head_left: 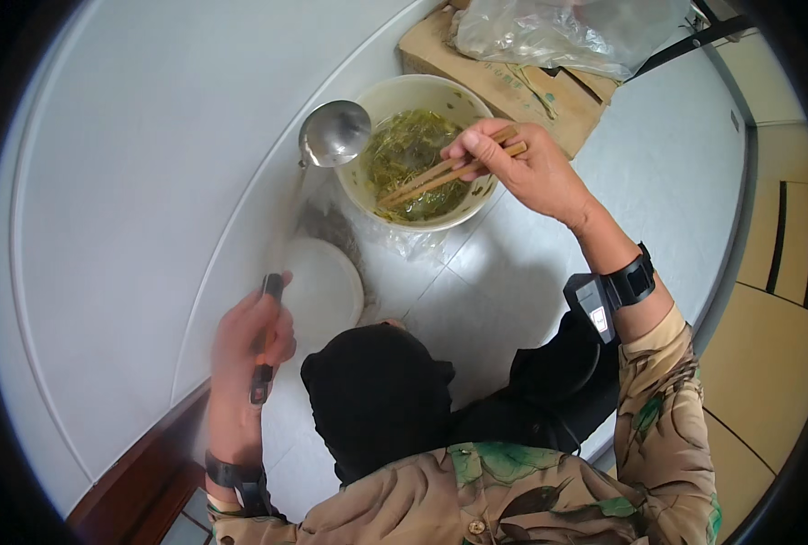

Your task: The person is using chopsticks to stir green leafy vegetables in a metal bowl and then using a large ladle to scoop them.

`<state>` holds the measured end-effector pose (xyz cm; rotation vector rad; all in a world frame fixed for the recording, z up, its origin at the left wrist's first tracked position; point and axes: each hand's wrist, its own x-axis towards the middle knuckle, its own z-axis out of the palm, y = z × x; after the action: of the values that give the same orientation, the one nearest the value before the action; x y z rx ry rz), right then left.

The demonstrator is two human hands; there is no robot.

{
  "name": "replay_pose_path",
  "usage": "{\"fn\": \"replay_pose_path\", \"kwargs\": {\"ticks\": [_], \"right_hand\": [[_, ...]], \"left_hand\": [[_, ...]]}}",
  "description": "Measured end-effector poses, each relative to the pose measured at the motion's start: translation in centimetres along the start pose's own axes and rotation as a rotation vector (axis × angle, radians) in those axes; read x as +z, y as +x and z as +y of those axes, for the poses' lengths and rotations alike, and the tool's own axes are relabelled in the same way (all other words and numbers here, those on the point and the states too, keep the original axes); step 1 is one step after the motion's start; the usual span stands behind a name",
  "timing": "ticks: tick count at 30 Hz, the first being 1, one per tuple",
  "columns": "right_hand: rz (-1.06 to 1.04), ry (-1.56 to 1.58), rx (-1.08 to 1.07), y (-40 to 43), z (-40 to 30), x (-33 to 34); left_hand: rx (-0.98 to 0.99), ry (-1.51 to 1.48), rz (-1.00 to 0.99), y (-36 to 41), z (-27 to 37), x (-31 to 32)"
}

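Note:
My left hand is blurred and closed around the black and orange handle of a metal ladle. The ladle's steel bowl hangs at the left rim of a white bucket. Inside the bucket, green leafy vegetables lie in liquid. Above the bucket's right side, my right hand grips a pair of wooden chopsticks. Their tips reach down to the greens. Whether the tips hold any leaf, I cannot tell.
A white round lid lies on the tiled floor beside the wall. Behind the bucket stands a cardboard box with a clear plastic bag on it. Clear plastic shows under the bucket. My black-clad knee is close in front.

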<state>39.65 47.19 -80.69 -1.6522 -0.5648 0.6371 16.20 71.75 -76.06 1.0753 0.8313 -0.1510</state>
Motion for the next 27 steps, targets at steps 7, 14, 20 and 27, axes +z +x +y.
{"fn": "replay_pose_path", "kwargs": {"ticks": [7, 14, 20, 27], "right_hand": [[-0.003, -0.009, -0.036, -1.0, -0.9, -1.6], [-0.024, -0.067, -0.061, -0.9, -1.7, -1.1], [0.049, 0.028, -0.072, -0.7, -2.2, 0.1], [0.099, -0.277, -0.187, -2.7, -2.7, 2.2]], "left_hand": [[0.015, 0.023, -0.089, 2.6, 0.1, 1.4], [-0.093, -0.279, -0.109, 2.7, -0.8, 2.6], [-0.145, -0.295, -0.143, 4.1, -1.1, 2.4], [-0.114, -0.309, -0.17, 4.7, -0.4, 2.8]]}}
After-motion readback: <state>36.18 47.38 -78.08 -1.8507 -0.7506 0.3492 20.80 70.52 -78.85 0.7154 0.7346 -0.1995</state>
